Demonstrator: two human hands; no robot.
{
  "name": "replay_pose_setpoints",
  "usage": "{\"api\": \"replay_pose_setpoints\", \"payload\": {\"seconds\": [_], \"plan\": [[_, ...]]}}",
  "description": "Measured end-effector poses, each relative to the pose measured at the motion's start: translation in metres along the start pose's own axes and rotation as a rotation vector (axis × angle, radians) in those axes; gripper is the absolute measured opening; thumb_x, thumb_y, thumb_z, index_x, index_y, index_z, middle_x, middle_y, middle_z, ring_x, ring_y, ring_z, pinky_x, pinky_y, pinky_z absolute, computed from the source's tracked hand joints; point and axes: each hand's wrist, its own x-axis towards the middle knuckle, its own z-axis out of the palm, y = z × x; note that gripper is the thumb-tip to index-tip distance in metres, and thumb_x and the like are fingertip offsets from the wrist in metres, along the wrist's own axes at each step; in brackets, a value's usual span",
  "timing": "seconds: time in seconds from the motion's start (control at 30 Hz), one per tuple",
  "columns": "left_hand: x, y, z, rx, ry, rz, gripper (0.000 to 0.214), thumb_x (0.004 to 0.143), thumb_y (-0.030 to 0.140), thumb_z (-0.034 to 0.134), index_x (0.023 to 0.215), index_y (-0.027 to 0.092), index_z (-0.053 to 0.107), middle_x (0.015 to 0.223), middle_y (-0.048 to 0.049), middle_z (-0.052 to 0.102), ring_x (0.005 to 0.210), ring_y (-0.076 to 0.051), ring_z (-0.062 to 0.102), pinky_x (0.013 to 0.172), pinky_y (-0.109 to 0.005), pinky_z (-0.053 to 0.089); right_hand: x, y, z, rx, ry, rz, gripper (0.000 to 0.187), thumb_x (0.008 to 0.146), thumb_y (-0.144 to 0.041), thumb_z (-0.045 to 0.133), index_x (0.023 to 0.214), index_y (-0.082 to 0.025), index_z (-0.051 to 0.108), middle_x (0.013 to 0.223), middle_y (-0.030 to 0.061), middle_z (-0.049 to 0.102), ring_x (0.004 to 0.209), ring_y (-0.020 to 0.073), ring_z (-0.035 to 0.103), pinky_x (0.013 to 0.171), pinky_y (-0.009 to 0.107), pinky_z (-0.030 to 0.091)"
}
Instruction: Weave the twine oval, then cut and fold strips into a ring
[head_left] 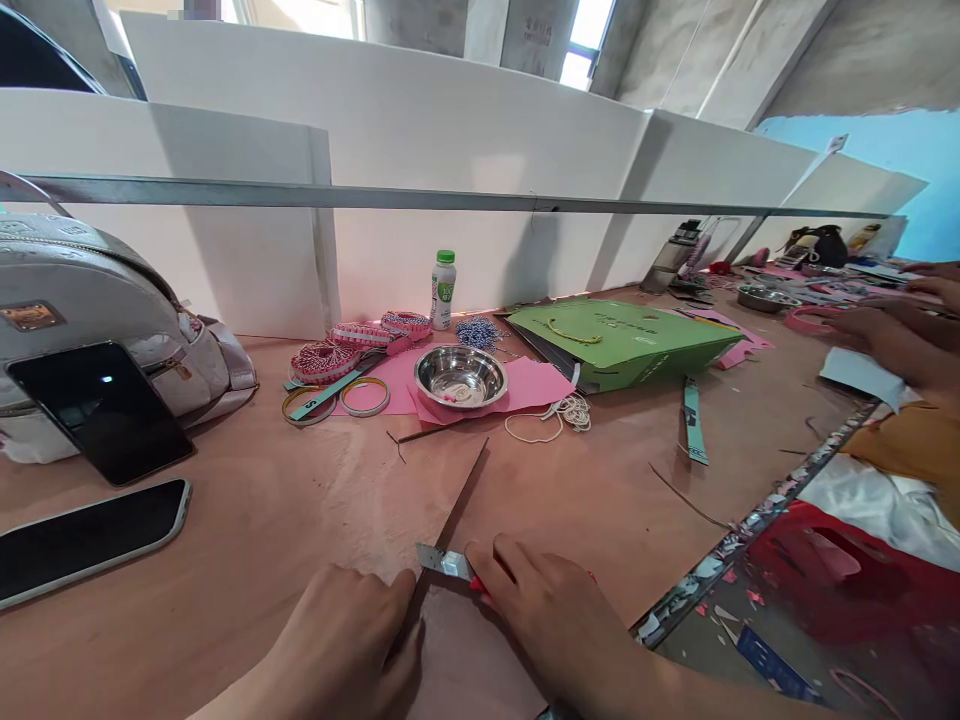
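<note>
My left hand (349, 625) is closed, thumb and fingers pinching a thin, dark brown strip (463, 492) near the table's front. The strip slants away from me, its far end pointing toward a steel bowl (460, 378). My right hand (551, 605) grips a box cutter (447, 562) by its red handle, most of which the fingers cover. The cutter's metal blade lies across the strip, just beyond my left fingertips. Whether it has cut into the strip I cannot tell. Near the bowl are pink sheets (536, 383) and a bundle of white cord (574, 411).
Two phones (101, 410) and a pale backpack (82, 290) stand at left. Behind are patterned ribbon rolls (326, 360), tape rings (365, 397), a bottle (443, 290), blue beads (478, 332) and a green paper bag (622, 335). A co-worker's hands (892, 340) are at right, past the table edge (757, 525).
</note>
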Motion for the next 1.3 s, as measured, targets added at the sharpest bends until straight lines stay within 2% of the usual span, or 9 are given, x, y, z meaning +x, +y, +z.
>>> {"api": "replay_pose_setpoints", "payload": {"seconds": [0.1, 0.23, 0.47, 0.7, 0.83, 0.97, 1.13, 1.3], "plan": [[0.009, 0.008, 0.002, 0.049, 0.019, 0.009, 0.033, 0.095, 0.024, 0.037, 0.099, 0.015, 0.069, 0.079, -0.0171, 0.075, 0.071, -0.034, 0.074, 0.058, -0.035, 0.044, -0.003, 0.000, 0.002, 0.005, 0.011, 0.010, 0.036, 0.090, -0.018, 0.062, 0.120, -0.020, 0.043, 0.090, 0.0013, 0.064, 0.066, 0.0206, 0.063, 0.048, 0.035, 0.037], [0.015, 0.012, 0.009, 0.150, 0.032, 0.061, 0.027, 0.081, 0.009, 0.045, 0.092, 0.012, 0.070, 0.078, -0.0193, 0.073, 0.064, -0.035, 0.072, 0.055, -0.037, 0.047, -0.009, 0.002, 0.004, 0.020, 0.001, 0.024, 0.041, 0.087, -0.017, 0.066, 0.120, -0.019, 0.043, 0.093, 0.0015, 0.066, 0.067, 0.0209, 0.066, 0.049, 0.035, 0.039], [0.016, 0.008, 0.016, 0.174, 0.093, 0.107, 0.026, 0.077, 0.009, 0.047, 0.085, 0.012, 0.071, 0.070, -0.0192, 0.071, 0.059, -0.036, 0.071, 0.051, -0.038, 0.047, 0.000, -0.001, 0.001, 0.038, -0.036, 0.015, 0.037, 0.090, -0.021, 0.066, 0.120, -0.019, 0.044, 0.094, 0.0020, 0.066, 0.070, 0.0218, 0.067, 0.049, 0.034, 0.039], [0.016, 0.011, 0.011, 0.170, 0.065, 0.084, 0.028, 0.079, 0.007, 0.044, 0.087, 0.011, 0.071, 0.070, -0.0188, 0.072, 0.060, -0.037, 0.072, 0.052, -0.041, 0.050, -0.007, 0.002, 0.003, 0.024, -0.028, 0.038, 0.036, 0.089, -0.018, 0.067, 0.117, -0.020, 0.044, 0.094, 0.0013, 0.066, 0.069, 0.0209, 0.066, 0.050, 0.034, 0.041], [0.016, 0.012, 0.010, 0.179, 0.048, 0.074, 0.028, 0.078, 0.007, 0.045, 0.087, 0.012, 0.072, 0.072, -0.0181, 0.073, 0.061, -0.037, 0.072, 0.053, -0.042, 0.051, -0.003, -0.002, 0.002, -0.024, -0.034, 0.039, 0.035, 0.092, -0.020, 0.062, 0.122, -0.018, 0.043, 0.094, 0.0035, 0.067, 0.067, 0.0206, 0.065, 0.050, 0.033, 0.040], [0.017, 0.010, 0.014, 0.195, 0.074, 0.049, 0.029, 0.079, 0.008, 0.045, 0.090, 0.011, 0.072, 0.069, -0.0189, 0.073, 0.061, -0.035, 0.072, 0.054, -0.040, 0.051, -0.001, -0.002, 0.000, -0.029, -0.051, 0.037, 0.029, 0.097, -0.022, 0.056, 0.122, -0.018, 0.044, 0.094, 0.0049, 0.066, 0.068, 0.0195, 0.065, 0.050, 0.032, 0.038], [0.018, 0.009, 0.018, 0.204, 0.056, 0.064, 0.025, 0.077, 0.009, 0.047, 0.082, 0.011, 0.072, 0.068, -0.0195, 0.072, 0.060, -0.035, 0.071, 0.055, -0.040, 0.050, -0.008, 0.007, 0.000, -0.006, -0.082, 0.080, 0.030, 0.093, -0.019, 0.061, 0.118, -0.020, 0.045, 0.094, 0.0023, 0.065, 0.071, 0.0198, 0.066, 0.050, 0.032, 0.037], [0.020, 0.008, 0.023, 0.179, 0.045, 0.019, 0.028, 0.081, 0.007, 0.046, 0.090, 0.011, 0.072, 0.074, -0.0198, 0.073, 0.066, -0.032, 0.073, 0.059, -0.036, 0.050, 0.002, 0.006, -0.001, 0.055, -0.128, 0.053, 0.028, 0.096, -0.023, 0.061, 0.119, -0.020, 0.044, 0.099, 0.0027, 0.066, 0.074, 0.0199, 0.067, 0.050, 0.032, 0.035]]}}
